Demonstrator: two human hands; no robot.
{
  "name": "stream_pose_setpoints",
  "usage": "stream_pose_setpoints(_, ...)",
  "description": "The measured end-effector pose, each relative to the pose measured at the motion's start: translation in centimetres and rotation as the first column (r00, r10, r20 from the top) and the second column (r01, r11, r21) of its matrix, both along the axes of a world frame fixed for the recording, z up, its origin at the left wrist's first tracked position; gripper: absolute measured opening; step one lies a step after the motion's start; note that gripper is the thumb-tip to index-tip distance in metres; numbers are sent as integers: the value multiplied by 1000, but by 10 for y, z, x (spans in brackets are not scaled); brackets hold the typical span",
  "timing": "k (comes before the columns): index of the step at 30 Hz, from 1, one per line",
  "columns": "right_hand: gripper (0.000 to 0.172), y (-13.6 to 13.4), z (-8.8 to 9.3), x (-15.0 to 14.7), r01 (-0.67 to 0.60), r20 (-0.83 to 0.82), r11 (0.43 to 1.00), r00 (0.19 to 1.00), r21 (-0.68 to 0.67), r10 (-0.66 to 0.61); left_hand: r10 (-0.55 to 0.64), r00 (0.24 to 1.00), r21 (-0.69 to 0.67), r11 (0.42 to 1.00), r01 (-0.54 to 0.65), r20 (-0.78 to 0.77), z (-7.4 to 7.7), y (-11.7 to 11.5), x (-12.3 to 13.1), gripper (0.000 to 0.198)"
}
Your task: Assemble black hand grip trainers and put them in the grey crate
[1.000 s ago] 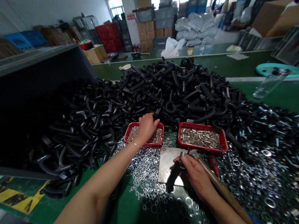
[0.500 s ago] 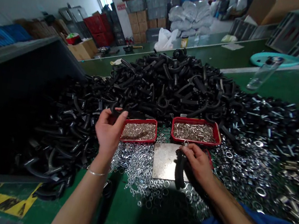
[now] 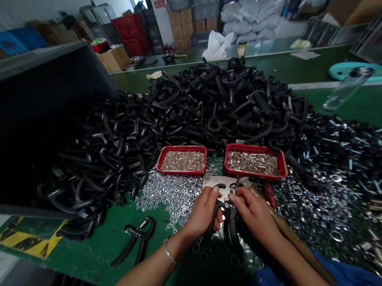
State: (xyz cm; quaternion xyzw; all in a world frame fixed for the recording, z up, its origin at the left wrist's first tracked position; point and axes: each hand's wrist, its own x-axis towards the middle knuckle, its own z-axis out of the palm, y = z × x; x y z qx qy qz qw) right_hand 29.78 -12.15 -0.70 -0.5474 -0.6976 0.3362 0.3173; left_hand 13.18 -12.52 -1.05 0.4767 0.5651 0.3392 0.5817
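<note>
Since half a second ago, the left hand (image 3: 202, 211) has swung from the left red tray down to meet the right hand (image 3: 255, 216). Its thumb and fingers are closed around a curved black arm (image 3: 212, 224) with a hooked upper end; the right fingers pinch a second black arm (image 3: 234, 229), a coiled silvery spring (image 3: 233, 188) at its top. Both arms are matte and dark, hang side by side, and lie over the metal plate (image 3: 209, 181); whether they are joined is unclear. Beyond sit the left red tray (image 3: 183, 148) and right red tray (image 3: 253, 175), then the black pile (image 3: 232, 101).
</note>
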Motion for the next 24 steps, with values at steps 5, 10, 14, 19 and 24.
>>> stream_pose_setpoints(5,25,0,-2,2,-50,113,998,993,35,46,-51,996,-69,996,56,71,2,-1,0,47)
stream_pose_setpoints(10,24,1,-4,0,-67,88,997,994,25,65,-57,998,-50,997,57,15,-3,-2,6,47)
stream_pose_setpoints(14,24,0,-8,-1,-21,10,998,1000,56,20,-64,997,37,997,66,-36,-2,0,11,45)
stream_pose_setpoints(19,26,-8,-8,-3,71,-89,996,994,50,-66,-108,983,162,978,132,-150,4,1,7,41)
stream_pose_setpoints(24,28,-13,4,-2,-90,-101,991,992,-103,80,-142,856,265,914,306,-497,4,-4,-13,35)
